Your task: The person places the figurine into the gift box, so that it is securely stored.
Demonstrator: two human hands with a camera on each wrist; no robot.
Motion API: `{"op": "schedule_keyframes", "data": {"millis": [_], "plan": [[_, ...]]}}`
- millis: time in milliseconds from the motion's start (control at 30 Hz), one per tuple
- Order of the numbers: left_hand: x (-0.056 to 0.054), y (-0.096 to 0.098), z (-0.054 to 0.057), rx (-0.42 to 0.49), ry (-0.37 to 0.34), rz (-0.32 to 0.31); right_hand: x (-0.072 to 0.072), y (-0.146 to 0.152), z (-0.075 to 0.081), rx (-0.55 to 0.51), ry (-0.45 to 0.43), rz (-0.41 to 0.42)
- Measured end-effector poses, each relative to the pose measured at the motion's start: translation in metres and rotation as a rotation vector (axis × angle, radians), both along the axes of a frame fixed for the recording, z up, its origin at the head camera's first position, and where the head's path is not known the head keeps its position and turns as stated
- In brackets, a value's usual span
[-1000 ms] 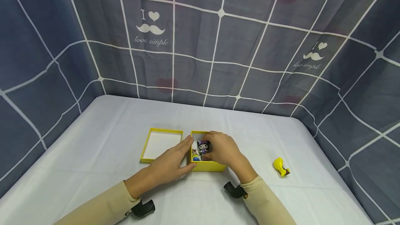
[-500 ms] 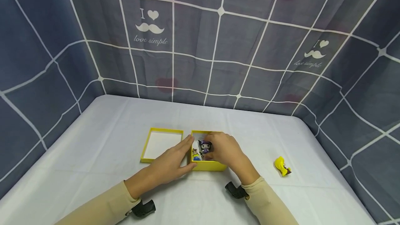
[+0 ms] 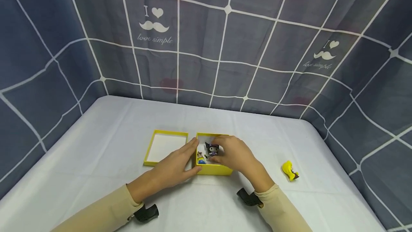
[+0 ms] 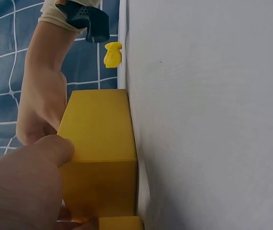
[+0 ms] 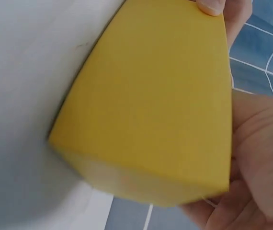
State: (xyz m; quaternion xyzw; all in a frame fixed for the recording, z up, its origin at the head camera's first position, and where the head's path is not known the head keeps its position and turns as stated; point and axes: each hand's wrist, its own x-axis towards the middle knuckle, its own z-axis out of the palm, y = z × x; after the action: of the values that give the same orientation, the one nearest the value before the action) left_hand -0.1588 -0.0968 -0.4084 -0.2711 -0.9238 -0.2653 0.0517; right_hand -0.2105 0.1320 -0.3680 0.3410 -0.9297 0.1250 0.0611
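Observation:
A yellow box (image 3: 214,169) stands uncovered on the white table, with small figurines inside. My right hand (image 3: 234,153) reaches over its right side and pinches a figurine (image 3: 212,149) with a black pointed hood and white face. Beside that one, in the near left corner, lies a smaller figurine (image 3: 201,157) with brown and blue parts. Along the box's left wall my left hand (image 3: 173,167) rests with straight fingers, its thumb (image 4: 60,148) against the near corner. The box wall (image 5: 151,96) hides the right fingertips in the right wrist view.
The shallow yellow lid (image 3: 167,148) lies inside up, left of the box and partly behind the left hand. To the right, a small yellow toy with a brown part (image 3: 290,170) lies on the tabletop (image 3: 106,146). A dark checked curtain (image 3: 199,38) surrounds the table.
My right hand has shifted slightly to the right, and the black-hooded figurine has moved and tilted with it inside the box. The left hand stays at the box's left wall.

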Motion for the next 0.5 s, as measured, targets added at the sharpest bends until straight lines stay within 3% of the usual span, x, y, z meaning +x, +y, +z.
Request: {"op": "schedule_keyframes", "data": {"millis": [200, 500], "plan": [[0.0, 0.0, 0.002, 0.003, -0.008, -0.007, 0.01, 0.026, 0.001, -0.136, 0.001, 0.068], [0.001, 0.002, 0.005, 0.002, -0.004, -0.003, 0.03, 0.072, 0.003, -0.255, 0.019, 0.027]]}}
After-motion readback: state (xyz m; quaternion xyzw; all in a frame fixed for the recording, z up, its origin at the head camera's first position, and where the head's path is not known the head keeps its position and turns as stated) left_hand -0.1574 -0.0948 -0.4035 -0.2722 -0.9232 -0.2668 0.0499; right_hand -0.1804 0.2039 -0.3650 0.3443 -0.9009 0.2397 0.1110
